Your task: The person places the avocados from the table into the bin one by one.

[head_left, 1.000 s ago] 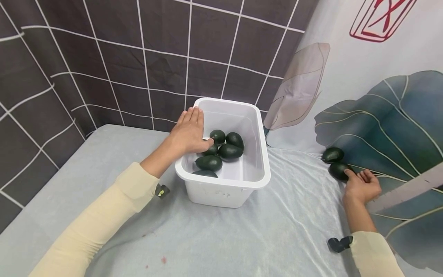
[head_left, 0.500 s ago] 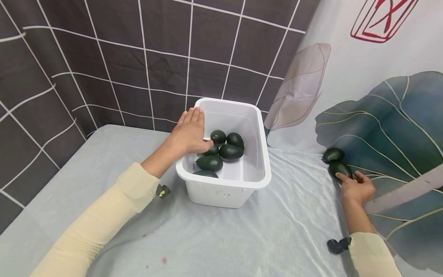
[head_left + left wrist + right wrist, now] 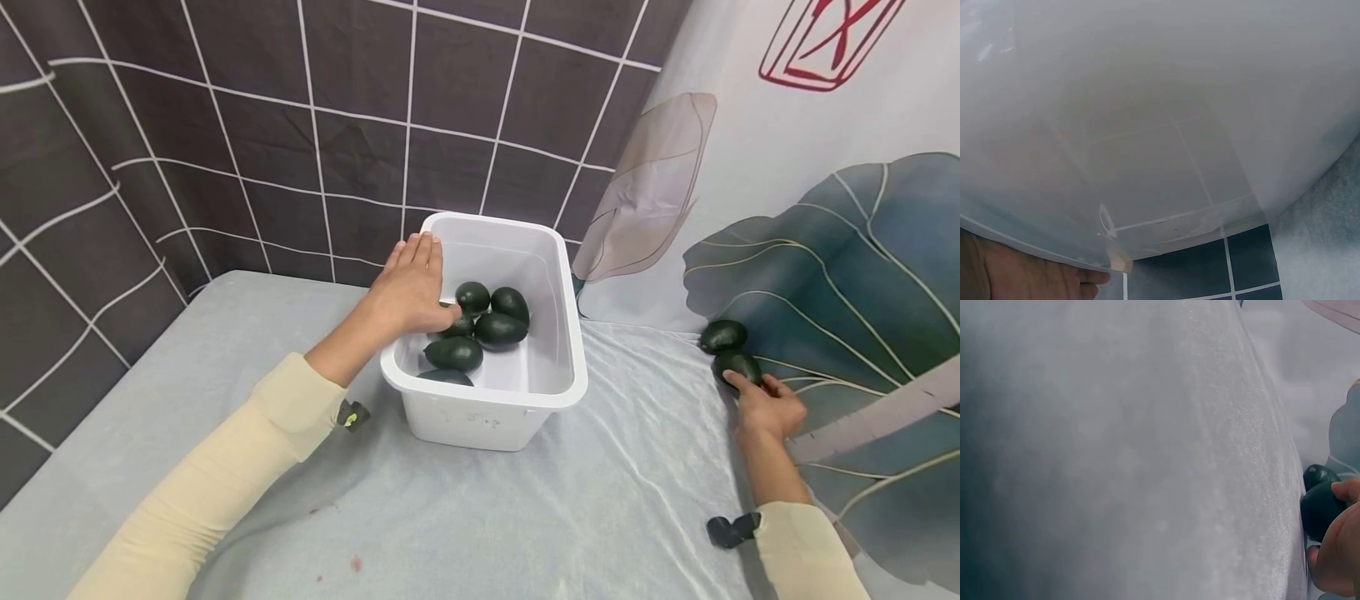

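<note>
My left hand [image 3: 408,292] lies with straight fingers on the left rim of a white plastic tub [image 3: 562,402]. The thumb reaches over the inside. Several dark green avocados [image 3: 501,331] sit on the tub's floor, one partly covered by that thumb. In the left wrist view, the tub's outer wall [image 3: 1147,137] fills most of the picture. Far to the right, my right hand [image 3: 767,412] grips an avocado [image 3: 735,365], thumb on its near side. Another avocado [image 3: 723,336] touches it from behind. The right wrist view shows the gripped avocado [image 3: 1321,511] between thumb and fingers.
A pale grey-blue cloth [image 3: 480,517] covers the table. Behind the tub hangs a dark curtain [image 3: 360,150] with white grid lines. A white cloth printed with large leaves [image 3: 840,250] rises at the right, close beside the right hand.
My right hand has shifted slightly left and closer round the nearer avocado, its thumb now further onto the fruit. The left hand and the tub have stayed in place.
</note>
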Demonstrator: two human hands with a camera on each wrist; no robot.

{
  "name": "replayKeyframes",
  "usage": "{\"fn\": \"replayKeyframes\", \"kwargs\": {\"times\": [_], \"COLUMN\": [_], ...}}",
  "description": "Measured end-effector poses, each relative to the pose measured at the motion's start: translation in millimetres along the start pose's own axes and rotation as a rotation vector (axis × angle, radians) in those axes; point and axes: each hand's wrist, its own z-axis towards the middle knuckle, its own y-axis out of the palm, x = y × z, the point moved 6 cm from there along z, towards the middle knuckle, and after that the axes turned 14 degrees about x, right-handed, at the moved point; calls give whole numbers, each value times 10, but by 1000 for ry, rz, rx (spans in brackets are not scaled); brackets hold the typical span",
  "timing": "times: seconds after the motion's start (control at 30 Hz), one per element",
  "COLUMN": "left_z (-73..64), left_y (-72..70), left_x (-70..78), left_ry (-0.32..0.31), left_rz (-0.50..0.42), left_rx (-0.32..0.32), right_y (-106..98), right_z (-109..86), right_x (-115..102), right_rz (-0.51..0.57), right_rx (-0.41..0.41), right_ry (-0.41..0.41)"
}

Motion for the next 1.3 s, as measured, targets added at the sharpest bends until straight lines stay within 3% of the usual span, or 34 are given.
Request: {"fn": "replayKeyframes", "kwargs": {"times": [0.4,0.8,1.3], "left_z": [-7,-5,-4], "left_y": [-3,-6,-7], "left_x": [-6,-8,-20], "left_ry": [0,-26,-37], "left_rz": [-7,-54,-88], "left_rx": [1,1,16], "right_y": [5,12,35], "right_z": [16,15,-39], "right_x": [30,28,-41], "right_rz": [25,-41,-47], "right_rx": [-10,10,-39], "right_ry": [48,-8,-38]}}
